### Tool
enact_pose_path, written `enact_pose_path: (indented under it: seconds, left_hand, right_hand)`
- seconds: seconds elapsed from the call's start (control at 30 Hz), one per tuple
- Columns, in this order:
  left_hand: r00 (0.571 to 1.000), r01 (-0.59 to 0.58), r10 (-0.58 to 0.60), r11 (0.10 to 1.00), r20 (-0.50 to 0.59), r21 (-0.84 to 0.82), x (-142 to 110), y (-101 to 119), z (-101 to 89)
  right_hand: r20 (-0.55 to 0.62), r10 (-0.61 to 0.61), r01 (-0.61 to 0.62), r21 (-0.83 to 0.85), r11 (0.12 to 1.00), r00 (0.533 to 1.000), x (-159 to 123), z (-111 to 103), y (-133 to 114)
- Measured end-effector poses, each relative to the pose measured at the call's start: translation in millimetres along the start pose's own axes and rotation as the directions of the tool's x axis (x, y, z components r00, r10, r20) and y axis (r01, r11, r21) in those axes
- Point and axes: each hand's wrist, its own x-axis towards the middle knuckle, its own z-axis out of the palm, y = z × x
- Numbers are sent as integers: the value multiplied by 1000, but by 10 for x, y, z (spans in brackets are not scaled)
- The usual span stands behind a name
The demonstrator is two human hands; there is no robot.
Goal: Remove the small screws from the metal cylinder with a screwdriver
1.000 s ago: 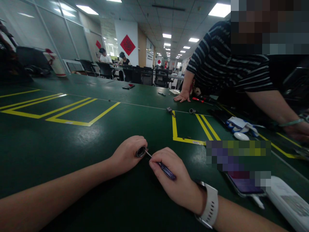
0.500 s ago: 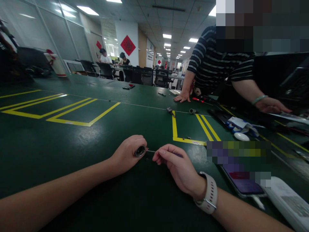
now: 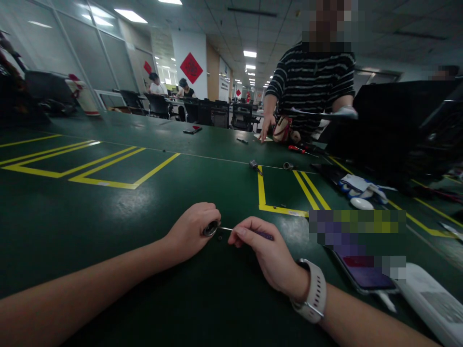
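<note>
Left hand [image 3: 193, 227] wrapped round cylinder [image 3: 211, 228], open end toward camera. Right hand [image 3: 265, 246] grips screwdriver [image 3: 266, 235], tip at cylinder's rim; exact contact unclear. Hands close, not touching. Small part [image 3: 220, 238] just below cylinder. Green table [image 3: 202, 183] stretches from left forearm to yellow tape [image 3: 103, 183]. Phone's [image 3: 361, 275] edge limits room right of watch [image 3: 314, 291].

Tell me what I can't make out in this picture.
All in the head view:
Most of the metal cylinder: hidden by the left hand.
Part of the screwdriver: behind the right hand.
The dark piece between the hands: too small to identify.
White device: cut off by the picture's corner.
</note>
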Motion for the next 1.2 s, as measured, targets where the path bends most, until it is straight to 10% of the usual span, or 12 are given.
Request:
enact_pose_path:
  seconds: [0.23, 1.2]
  left_hand:
    - [995, -88, 85, 992, -47, -88, 18, -11, -3]
    - [992, 61, -66, 997, 105, 54, 29, 3, -13]
  right_hand:
    - [21, 79, -82, 267, 960, 997, 60, -13, 28]
    - [-186, 25, -11, 75, 997, 982, 35, -43, 46]
